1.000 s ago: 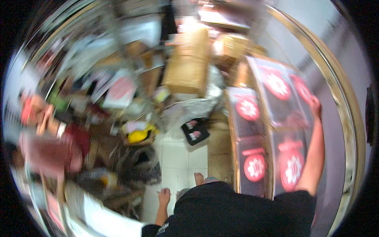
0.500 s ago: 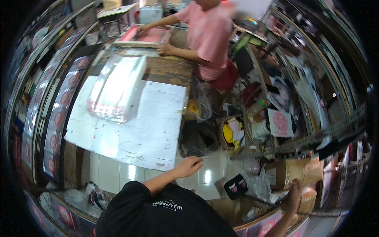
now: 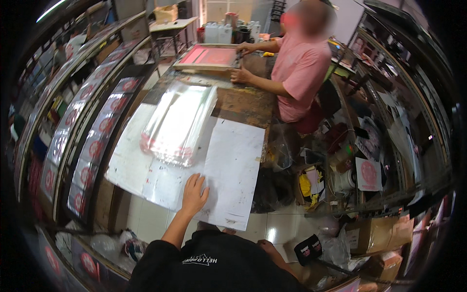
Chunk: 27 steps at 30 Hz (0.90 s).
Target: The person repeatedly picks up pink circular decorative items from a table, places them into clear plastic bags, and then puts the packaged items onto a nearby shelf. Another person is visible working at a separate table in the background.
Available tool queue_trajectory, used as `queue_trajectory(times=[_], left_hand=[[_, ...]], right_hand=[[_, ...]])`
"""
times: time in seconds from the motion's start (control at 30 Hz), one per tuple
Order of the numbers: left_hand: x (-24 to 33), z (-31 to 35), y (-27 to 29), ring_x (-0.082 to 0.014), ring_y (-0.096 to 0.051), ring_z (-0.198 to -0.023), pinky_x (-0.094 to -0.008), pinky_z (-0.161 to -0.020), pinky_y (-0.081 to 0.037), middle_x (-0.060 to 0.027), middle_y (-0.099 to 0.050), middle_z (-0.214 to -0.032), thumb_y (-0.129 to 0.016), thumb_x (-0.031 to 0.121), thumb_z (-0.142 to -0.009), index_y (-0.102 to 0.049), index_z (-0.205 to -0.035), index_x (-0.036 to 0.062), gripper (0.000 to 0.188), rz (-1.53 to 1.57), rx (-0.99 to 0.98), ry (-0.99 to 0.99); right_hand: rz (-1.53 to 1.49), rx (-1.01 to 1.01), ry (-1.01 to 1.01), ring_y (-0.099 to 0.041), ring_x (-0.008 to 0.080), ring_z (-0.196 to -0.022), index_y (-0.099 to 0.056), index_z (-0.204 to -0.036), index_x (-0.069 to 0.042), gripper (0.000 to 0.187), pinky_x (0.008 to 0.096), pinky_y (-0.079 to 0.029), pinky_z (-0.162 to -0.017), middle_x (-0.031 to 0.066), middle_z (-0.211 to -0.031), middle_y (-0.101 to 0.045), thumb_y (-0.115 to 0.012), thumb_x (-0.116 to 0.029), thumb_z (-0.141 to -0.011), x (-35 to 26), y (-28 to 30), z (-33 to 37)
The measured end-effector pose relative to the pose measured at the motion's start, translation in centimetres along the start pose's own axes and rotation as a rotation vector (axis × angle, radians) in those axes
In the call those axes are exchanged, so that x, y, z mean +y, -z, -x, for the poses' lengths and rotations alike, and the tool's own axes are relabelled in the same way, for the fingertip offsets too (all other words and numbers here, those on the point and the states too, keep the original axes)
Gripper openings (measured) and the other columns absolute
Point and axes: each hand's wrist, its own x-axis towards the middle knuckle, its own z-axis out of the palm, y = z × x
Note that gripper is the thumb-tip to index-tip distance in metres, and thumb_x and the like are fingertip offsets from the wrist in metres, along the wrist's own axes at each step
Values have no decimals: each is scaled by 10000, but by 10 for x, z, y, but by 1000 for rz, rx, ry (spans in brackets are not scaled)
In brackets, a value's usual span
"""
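My left hand is open with its fingers stretched out, over the near part of a white sheet on the table. It holds nothing. Just beyond its fingertips lies a stack of clear plastic bags with red printing at the near end. My right hand is low beside my body, apart from the table; its fingers do not show clearly. Across the table, a person in a pink shirt has both hands at the right side of a wooden-framed printing screen with pink mesh.
Racks of printed clear sheets stand along the left. Shelving fills the right side. Cardboard boxes and a dark printed cloth item are at the lower right. Bottles and cans stand at the back.
My left hand has moved left and forward over the white sheet. My right arm has come in from the lower right toward my body. The person's far hand has shifted to the screen's right side.
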Motion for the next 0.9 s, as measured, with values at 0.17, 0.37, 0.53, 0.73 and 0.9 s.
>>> queue_trajectory(times=[0.17, 0.37, 0.53, 0.73, 0.9], left_hand=[[2, 7, -17, -412, -330, -1360, -566, -1138, -223, -255, -413, -1426, -659, 275, -833, -530, -1303, 0, 560, -211, -131, -95], [5, 5, -21, -404, -324, -1370, -562, -1144, -214, -246, -406, -1439, -656, 303, -834, -521, -1320, 6, 585, -229, -128, -92], [13, 3, -13, -392, -329, -1372, -553, -1149, -211, -234, -414, -1430, -657, 308, -834, -519, -1322, 13, 587, -233, -146, -59], [11, 4, -13, -384, -339, -1366, -548, -1147, -216, -231, -428, -1416, -657, 309, -836, -517, -1323, 18, 584, -209, -114, -67], [6, 15, -14, -382, -335, -1371, -550, -1151, -201, -230, -431, -1420, -651, 299, -840, -542, -1297, 13, 550, -152, -118, -59]], right_hand=[[-137, 277, -128, -674, 219, -750, -620, -1183, -22, 326, 319, -507, -542, 116, -890, -654, -612, -207, -914, 56, 14, 11], [-493, 511, -292, -687, 236, -723, -609, -1153, -17, 251, 301, -493, -487, 128, -866, -652, -589, -125, -927, 69, 43, 55], [-314, 377, -295, -691, 239, -764, -611, -1138, -9, 255, 313, -514, -525, 122, -897, -663, -595, -143, -921, 71, 27, 59], [48, 193, -36, -696, 230, -790, -615, -1158, -9, 317, 325, -549, -633, 122, -942, -679, -620, -183, -893, 17, 7, 45], [-32, 159, -64, -698, 215, -800, -617, -1172, -7, 334, 322, -543, -632, 120, -1003, -679, -616, -200, -899, 4, 11, 21]])
